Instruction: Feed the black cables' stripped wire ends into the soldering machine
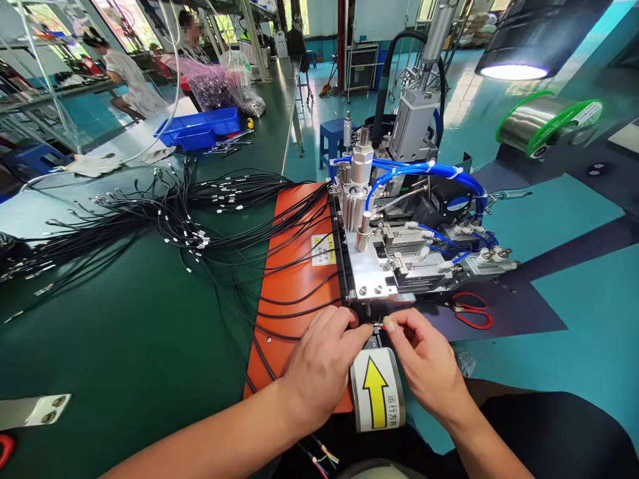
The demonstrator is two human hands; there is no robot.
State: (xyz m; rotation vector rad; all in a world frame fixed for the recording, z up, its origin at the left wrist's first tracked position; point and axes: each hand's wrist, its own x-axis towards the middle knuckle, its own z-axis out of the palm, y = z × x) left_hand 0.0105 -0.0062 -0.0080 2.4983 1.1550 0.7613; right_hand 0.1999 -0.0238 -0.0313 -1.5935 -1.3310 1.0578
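Thin coloured wires (pixel 379 325) of a cable end show between my two hands, at the front edge of a metal machine (pixel 372 259). My left hand (pixel 319 359) lies over the orange plate (pixel 294 266), thumb and fingers closed at the left of these wires; the cable under it is mostly hidden. From the other side my right hand (pixel 432 359) pinches the wire ends between thumb and forefinger. Just below the fingertips is a rounded guard (pixel 377 389) with a yellow arrow label. Several black cables (pixel 299 266) run across the orange plate into the machine's side.
Bundled black cables (pixel 174 219) spread over the green bench (pixel 150 332). Red-handled scissors (pixel 472 311) lie right of the machine. A solder spool (pixel 544 123) hangs at upper right, near a lamp (pixel 524 46). Blue bins (pixel 200 130) stand farther back. Two people sit at upper left.
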